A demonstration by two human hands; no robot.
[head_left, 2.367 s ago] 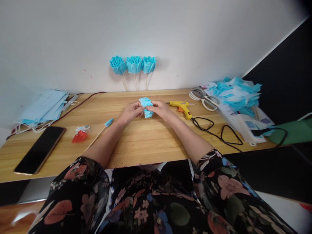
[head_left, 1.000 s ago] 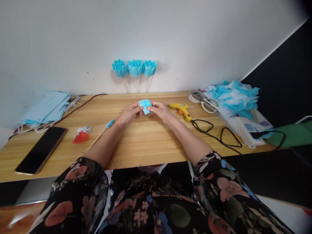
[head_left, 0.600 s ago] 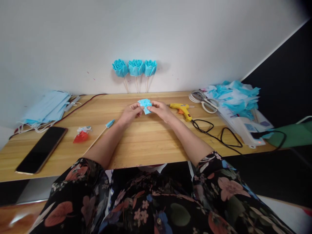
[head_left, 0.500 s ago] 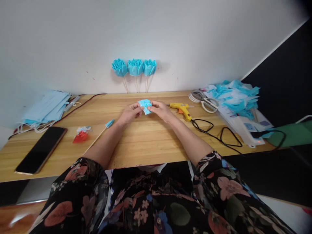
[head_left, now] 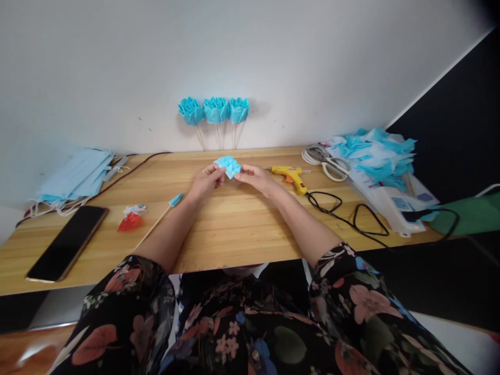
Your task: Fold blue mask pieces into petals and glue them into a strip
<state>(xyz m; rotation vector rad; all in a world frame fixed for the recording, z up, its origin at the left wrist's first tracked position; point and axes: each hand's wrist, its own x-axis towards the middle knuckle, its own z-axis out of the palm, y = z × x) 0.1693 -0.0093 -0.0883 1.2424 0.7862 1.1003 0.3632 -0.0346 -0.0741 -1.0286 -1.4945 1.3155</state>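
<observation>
Between my two hands, just above the table, is a piece of blue pleated mask fabric. My left hand pinches its left end between thumb and fingers. The right end is pinched by my right hand. Left of my left forearm lies a thin wooden stick with a small blue fabric bud at its tip. A yellow hot glue gun rests on the table just right of my right hand. Three blue fabric flowers on sticks lean against the wall behind.
At the left are a stack of blue face masks, a black phone and a small red plastic packet. On the right lie scissors, a heap of blue and white fabric pieces, a power strip and a black cord.
The blue fabric has spread wider and turned, so more of its folds show. My hands stay at nearly the same place. The view has shifted slightly.
</observation>
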